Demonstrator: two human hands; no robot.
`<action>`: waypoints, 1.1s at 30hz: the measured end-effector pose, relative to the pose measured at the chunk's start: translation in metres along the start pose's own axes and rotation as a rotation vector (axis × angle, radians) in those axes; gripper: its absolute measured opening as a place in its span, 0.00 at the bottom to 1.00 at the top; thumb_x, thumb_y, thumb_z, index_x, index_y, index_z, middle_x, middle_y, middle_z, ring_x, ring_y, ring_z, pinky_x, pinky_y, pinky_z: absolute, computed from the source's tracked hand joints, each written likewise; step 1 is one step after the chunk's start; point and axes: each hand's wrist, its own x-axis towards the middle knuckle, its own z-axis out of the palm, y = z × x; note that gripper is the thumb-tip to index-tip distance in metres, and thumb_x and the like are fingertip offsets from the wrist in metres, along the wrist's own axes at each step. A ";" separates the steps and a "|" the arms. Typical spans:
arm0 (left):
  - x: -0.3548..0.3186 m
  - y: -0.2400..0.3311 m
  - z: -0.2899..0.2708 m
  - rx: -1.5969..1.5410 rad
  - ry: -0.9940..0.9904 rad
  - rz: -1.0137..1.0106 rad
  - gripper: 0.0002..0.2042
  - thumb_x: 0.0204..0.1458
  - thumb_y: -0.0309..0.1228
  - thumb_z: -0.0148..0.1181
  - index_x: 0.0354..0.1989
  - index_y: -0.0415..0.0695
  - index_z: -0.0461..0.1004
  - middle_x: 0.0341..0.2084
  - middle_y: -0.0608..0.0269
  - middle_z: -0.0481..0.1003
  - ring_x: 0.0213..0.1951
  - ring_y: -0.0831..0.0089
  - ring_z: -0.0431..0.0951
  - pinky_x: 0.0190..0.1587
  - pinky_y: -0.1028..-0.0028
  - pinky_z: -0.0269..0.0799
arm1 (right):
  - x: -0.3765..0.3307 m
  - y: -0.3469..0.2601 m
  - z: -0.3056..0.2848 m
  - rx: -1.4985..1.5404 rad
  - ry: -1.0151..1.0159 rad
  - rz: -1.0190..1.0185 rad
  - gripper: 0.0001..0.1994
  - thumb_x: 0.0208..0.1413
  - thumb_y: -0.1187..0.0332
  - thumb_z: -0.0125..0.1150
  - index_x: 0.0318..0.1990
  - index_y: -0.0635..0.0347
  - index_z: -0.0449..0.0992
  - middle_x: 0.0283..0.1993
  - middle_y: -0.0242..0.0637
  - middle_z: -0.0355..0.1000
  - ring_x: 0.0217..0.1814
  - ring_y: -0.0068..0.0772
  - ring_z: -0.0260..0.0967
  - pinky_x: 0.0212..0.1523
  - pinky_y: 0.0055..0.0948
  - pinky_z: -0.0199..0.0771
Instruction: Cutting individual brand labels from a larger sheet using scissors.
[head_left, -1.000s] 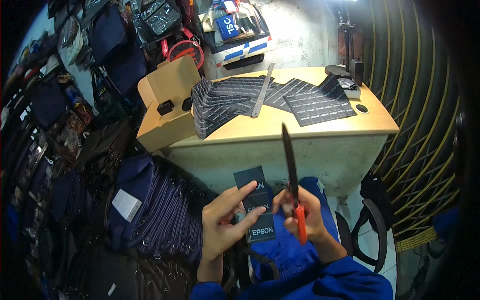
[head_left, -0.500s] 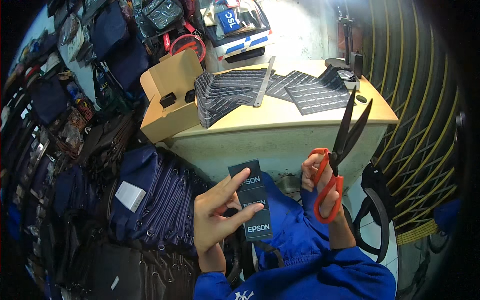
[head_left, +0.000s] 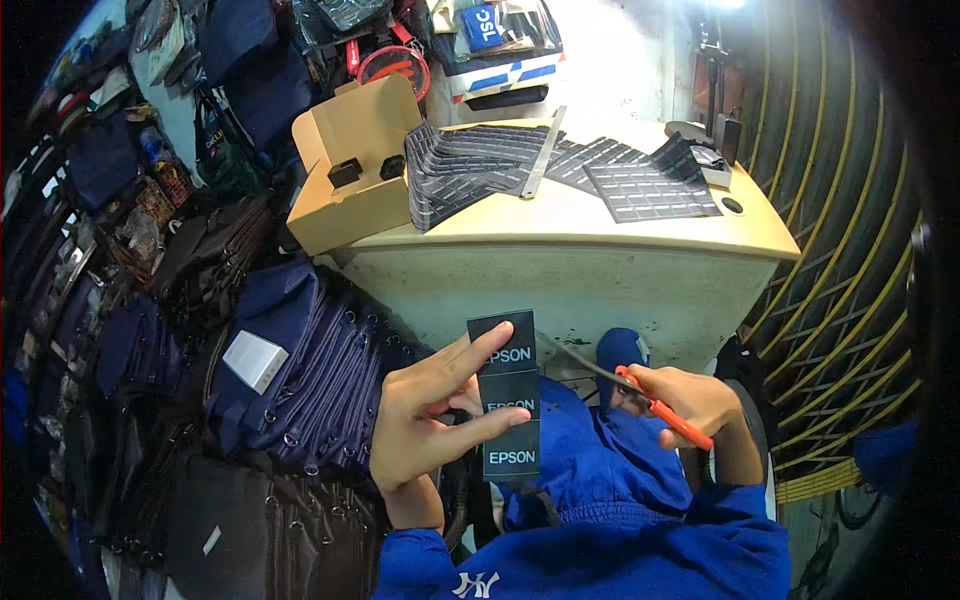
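My left hand (head_left: 415,425) grips a strip of black labels (head_left: 512,377) with pale lettering, held upright above my lap. Its thumb and a finger press on the front face; the other fingers are partly hidden behind. In my right hand (head_left: 705,400) is a pair of scissors (head_left: 668,414) with red handles. Their dark blades slant up and left, tips close to the strip's right edge near its top. Whether blade and strip touch, I cannot tell.
Ahead stands a pale desk (head_left: 560,226) bearing printed black label sheets (head_left: 650,190), a metal ruler (head_left: 543,155) and an open cardboard box (head_left: 345,215). Stacked dark bags (head_left: 330,390) fill the left, with a small white box (head_left: 255,360) on top. A folding metal gate (head_left: 840,220) is at the right.
My right hand has turned the scissors from pointing up and away to pointing left, bringing the blades near the strip. My left hand keeps its grip on the strip, nearly still.
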 end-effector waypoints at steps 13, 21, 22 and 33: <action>0.006 -0.002 -0.004 0.092 -0.249 -0.029 0.32 0.33 0.25 0.72 0.54 0.42 0.69 0.10 0.74 0.58 0.19 0.87 0.58 0.57 0.68 0.61 | 0.010 -0.021 -0.021 0.000 -0.277 -0.026 0.44 0.45 0.31 0.50 0.49 0.71 0.63 0.24 0.43 0.66 0.25 0.38 0.65 0.28 0.32 0.64; 0.005 0.003 -0.004 0.071 -0.280 -0.126 0.34 0.32 0.25 0.72 0.54 0.41 0.69 0.12 0.72 0.57 0.18 0.85 0.56 0.51 0.77 0.64 | 0.016 -0.026 -0.022 0.009 -0.298 -0.053 0.40 0.48 0.34 0.49 0.44 0.72 0.66 0.23 0.44 0.67 0.23 0.39 0.66 0.25 0.33 0.65; 0.005 0.004 -0.004 0.055 -0.275 -0.162 0.34 0.31 0.24 0.73 0.54 0.41 0.69 0.12 0.72 0.57 0.18 0.85 0.56 0.51 0.76 0.64 | 0.016 -0.027 -0.022 0.007 -0.302 -0.056 0.40 0.48 0.34 0.49 0.44 0.72 0.67 0.23 0.44 0.67 0.23 0.39 0.67 0.25 0.33 0.65; 0.005 -0.001 -0.003 0.051 -0.294 -0.163 0.36 0.28 0.24 0.73 0.54 0.39 0.69 0.13 0.70 0.56 0.19 0.84 0.57 0.42 0.82 0.63 | 0.019 -0.026 -0.023 -0.003 -0.309 -0.056 0.39 0.48 0.35 0.50 0.45 0.72 0.67 0.30 0.48 0.71 0.28 0.42 0.70 0.29 0.33 0.69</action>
